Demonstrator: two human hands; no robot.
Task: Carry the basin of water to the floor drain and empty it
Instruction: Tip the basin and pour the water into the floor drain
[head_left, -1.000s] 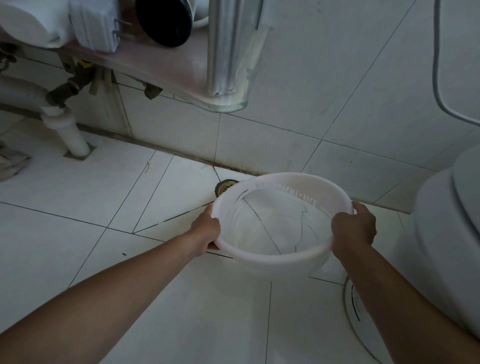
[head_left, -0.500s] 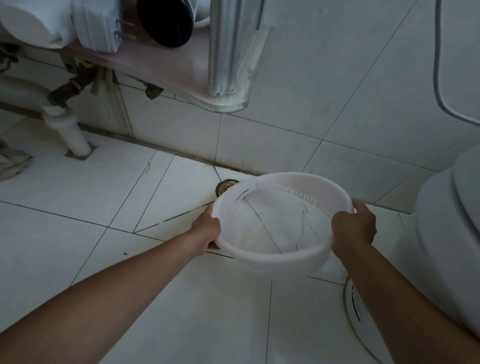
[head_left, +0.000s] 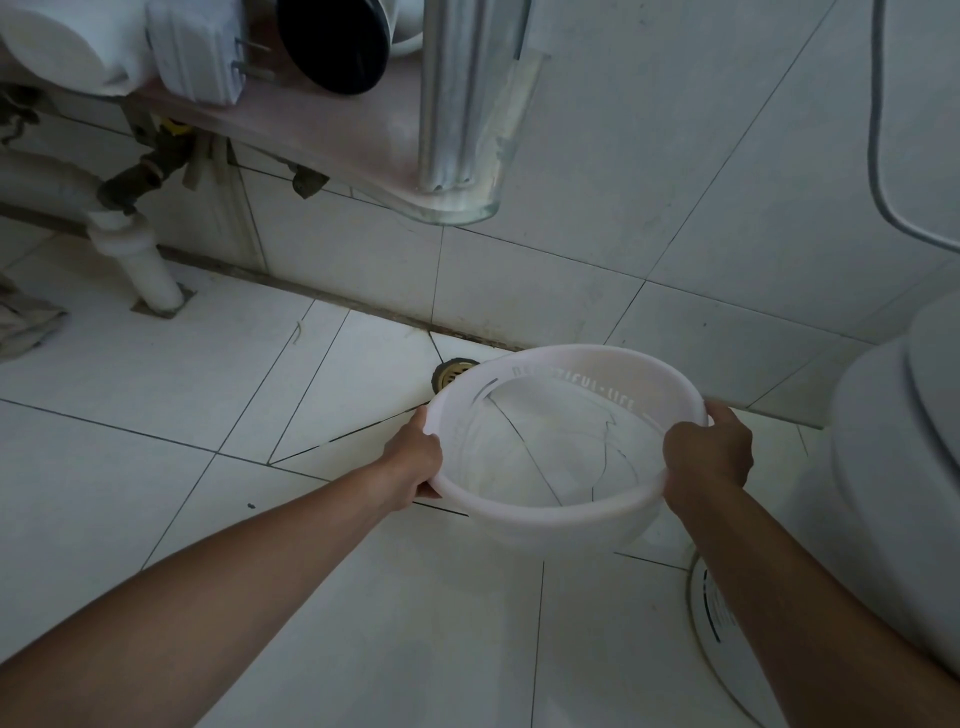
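holding a white translucent basin (head_left: 545, 525) off the tiled floor (head_left: 156, 415) with both hands, arms stretched forward and down. gripping it at opposite sides of the rim. on the left side, the left hand (head_left: 415, 462), thumb over the lip, fingers curled underneath and mostly hidden. on the right side, the right hand (head_left: 709, 452), back of the hand up, fingers wrapped round the edge. opening of the basin facing up, with floor joints showing through its bottom and pale lettering along the far inner wall, too faint to read. hard to make out any water level.

just beyond the basin's far left rim, at the foot of the wall: a round brass-coloured floor drain (head_left: 452, 374), partly covered by the rim in this view.

to the right, close to the right forearm, a white toilet (head_left: 893, 467). under that forearm, on the floor, a round white object (head_left: 711, 613) with dark markings, partly hidden.

up on the left, a wall shelf (head_left: 311, 130) carrying white containers and something dark and round, with a metal post (head_left: 457, 93) at its corner. below it, a white pipe (head_left: 140, 260) running into the floor. at the far left edge, a crumpled cloth (head_left: 26, 322). on the wall at upper right, a grey cable (head_left: 878, 130).
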